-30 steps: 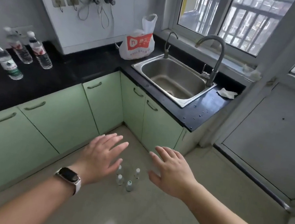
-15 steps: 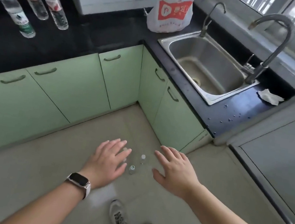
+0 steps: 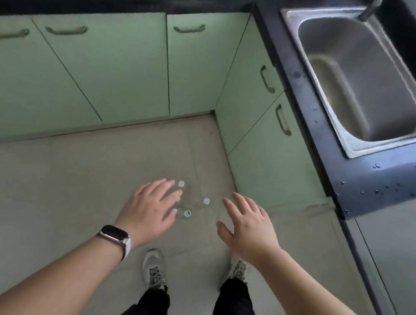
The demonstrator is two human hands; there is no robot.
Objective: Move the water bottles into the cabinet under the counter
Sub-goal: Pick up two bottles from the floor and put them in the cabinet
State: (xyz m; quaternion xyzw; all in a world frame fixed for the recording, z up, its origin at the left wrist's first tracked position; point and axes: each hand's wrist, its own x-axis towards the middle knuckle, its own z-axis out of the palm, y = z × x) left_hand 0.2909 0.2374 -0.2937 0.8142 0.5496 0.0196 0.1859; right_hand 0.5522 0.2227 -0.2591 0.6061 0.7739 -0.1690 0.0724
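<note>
The water bottles stand upright in a small cluster on the floor, just ahead of my shoes and near the corner where the two runs of green cabinet doors meet. Looking straight down on them, I see mostly their tops: two white caps and one green cap. The clear bodies beneath nearly vanish against the pale tile. From this angle no label or brand on them can be read.

My left hand, with a watch on its wrist, is spread palm-down over the left side of the cluster and may hide another bottle. My right hand is spread the same way just to the right. Neither holds anything. All the cabinet doors are closed. The dark counter above them carries a steel sink and scattered water drops.
</note>
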